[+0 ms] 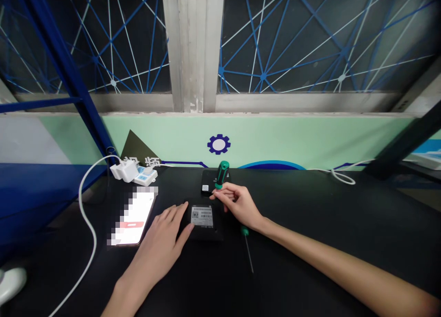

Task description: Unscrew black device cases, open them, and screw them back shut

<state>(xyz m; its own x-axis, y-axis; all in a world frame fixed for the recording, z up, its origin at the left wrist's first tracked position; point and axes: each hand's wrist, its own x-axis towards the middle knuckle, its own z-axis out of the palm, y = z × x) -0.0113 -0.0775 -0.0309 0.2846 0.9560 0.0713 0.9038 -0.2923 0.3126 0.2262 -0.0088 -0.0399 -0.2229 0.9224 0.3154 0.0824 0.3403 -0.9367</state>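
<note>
Labelled black device [202, 221]: casing appears still closed, screw state indiscernible; left hand [167, 229] rests extended at its edge; right hand [240, 206] grasps green-handled screwdriver [223, 172].

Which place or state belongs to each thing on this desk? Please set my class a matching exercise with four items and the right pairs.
Things:
1. phone
2. white label
3. held screwdriver
4. loose screwdriver

Places and states:
A. handle up, in the right hand
B. lying on the black desk, shaft pointing toward the person
C. screen lit, left of the left hand
D. on top of the black device

Pairs: 1-C, 2-D, 3-A, 4-B
</note>
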